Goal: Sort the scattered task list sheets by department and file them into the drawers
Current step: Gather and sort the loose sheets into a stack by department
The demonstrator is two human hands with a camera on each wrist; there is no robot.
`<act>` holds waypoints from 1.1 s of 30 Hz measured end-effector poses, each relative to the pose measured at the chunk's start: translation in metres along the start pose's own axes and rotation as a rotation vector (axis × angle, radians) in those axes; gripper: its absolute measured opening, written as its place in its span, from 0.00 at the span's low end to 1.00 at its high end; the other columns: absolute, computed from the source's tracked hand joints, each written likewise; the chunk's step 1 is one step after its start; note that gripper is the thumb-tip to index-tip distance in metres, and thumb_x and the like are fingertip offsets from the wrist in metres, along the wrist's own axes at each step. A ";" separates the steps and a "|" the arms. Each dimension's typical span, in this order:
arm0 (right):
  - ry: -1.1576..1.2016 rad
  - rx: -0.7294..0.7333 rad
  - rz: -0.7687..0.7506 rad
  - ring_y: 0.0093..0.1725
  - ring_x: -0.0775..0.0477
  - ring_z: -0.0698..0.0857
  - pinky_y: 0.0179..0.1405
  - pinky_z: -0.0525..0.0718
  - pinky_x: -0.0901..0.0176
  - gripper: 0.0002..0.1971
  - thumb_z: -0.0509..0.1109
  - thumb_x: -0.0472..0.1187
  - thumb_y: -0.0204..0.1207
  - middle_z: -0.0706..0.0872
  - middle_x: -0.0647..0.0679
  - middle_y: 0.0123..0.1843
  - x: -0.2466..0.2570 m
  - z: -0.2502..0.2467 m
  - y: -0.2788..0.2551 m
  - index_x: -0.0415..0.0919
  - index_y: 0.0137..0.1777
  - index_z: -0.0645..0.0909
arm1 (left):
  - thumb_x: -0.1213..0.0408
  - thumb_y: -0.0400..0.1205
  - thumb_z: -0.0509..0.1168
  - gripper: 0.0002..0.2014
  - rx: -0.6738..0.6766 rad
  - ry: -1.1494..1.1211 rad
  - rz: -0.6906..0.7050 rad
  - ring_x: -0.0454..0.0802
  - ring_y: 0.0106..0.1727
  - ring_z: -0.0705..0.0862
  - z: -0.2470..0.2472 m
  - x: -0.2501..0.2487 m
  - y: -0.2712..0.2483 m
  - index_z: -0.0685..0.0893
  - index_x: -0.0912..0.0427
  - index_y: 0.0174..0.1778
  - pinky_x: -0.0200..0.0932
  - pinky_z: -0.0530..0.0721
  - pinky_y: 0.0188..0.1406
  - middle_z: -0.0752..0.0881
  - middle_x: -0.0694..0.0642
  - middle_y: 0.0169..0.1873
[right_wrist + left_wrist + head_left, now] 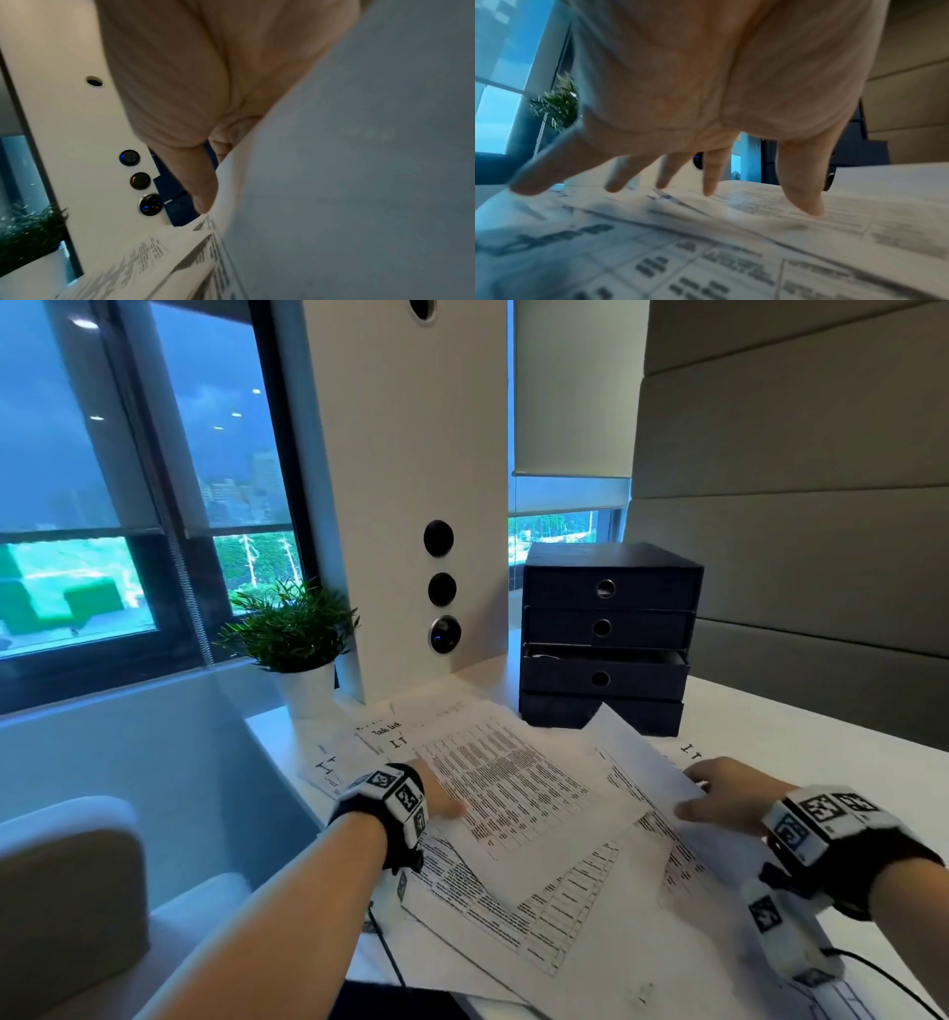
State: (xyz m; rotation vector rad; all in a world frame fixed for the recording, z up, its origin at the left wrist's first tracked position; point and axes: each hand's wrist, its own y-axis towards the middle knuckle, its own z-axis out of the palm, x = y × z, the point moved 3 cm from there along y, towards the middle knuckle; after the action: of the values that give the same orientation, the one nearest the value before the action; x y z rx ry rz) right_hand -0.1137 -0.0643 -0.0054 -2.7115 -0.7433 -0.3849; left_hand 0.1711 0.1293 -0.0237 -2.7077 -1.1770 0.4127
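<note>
Several printed task list sheets (pixel 513 793) lie overlapping on the white desk (pixel 821 737). My left hand (pixel 441 801) presses down on them with straight, spread fingers (pixel 709 182) whose tips touch the paper (pixel 731 253). My right hand (pixel 719 796) pinches the right edge of one sheet (pixel 634 757) and holds it tilted up off the pile; in the right wrist view the thumb (pixel 203 182) lies against that sheet (pixel 359 162), which hides the other fingers. Behind the pile stands a dark blue drawer unit (pixel 608 588); its third drawer (pixel 601 677) is pulled out a little.
A potted plant (pixel 292 629) stands at the desk's back left beside a white pillar (pixel 411 454) with round buttons. A padded wall (pixel 796 505) closes the right side. A chair arm (pixel 67 891) sits at lower left, and a black cable (pixel 385 947) hangs at the desk's front edge.
</note>
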 end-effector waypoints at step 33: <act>-0.014 0.066 -0.052 0.54 0.48 0.83 0.55 0.78 0.58 0.20 0.74 0.50 0.73 0.86 0.50 0.58 0.026 0.021 0.018 0.48 0.64 0.80 | 0.65 0.76 0.72 0.24 -0.148 -0.282 -0.225 0.57 0.61 0.82 -0.014 0.071 0.021 0.75 0.64 0.68 0.49 0.81 0.63 0.83 0.60 0.61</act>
State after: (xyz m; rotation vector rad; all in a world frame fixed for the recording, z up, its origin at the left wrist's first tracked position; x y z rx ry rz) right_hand -0.0789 -0.0601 -0.0196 -2.6397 -0.8177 -0.3475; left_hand 0.2360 0.1663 -0.0292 -2.6567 -1.6268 0.7180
